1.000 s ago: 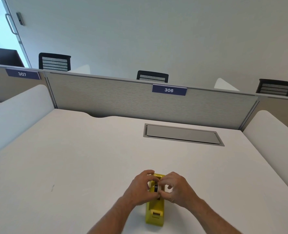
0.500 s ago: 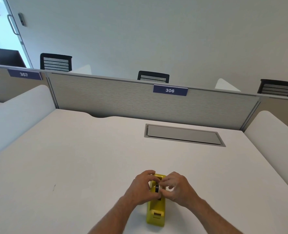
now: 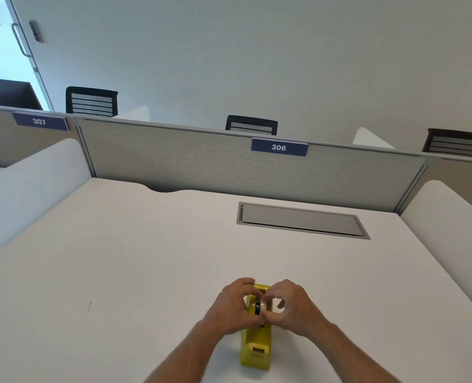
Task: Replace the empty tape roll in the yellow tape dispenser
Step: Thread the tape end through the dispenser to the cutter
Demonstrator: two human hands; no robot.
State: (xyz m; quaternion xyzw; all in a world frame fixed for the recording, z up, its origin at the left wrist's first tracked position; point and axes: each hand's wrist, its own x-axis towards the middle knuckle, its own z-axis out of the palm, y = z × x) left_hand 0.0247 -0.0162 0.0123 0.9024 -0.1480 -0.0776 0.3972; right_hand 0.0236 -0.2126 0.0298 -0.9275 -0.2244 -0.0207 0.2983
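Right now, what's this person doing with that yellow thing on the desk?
A person is working on a yellow tape dispenser that stands on a white desk. The left hand and right hand meet over its top, fingertips pinching a small roll with a dark core that sits at the dispenser's cradle. Whether the roll is going in or coming out can't be told from this one view. No other roll is in view on the desk, only a closed grey cable hatch farther back.
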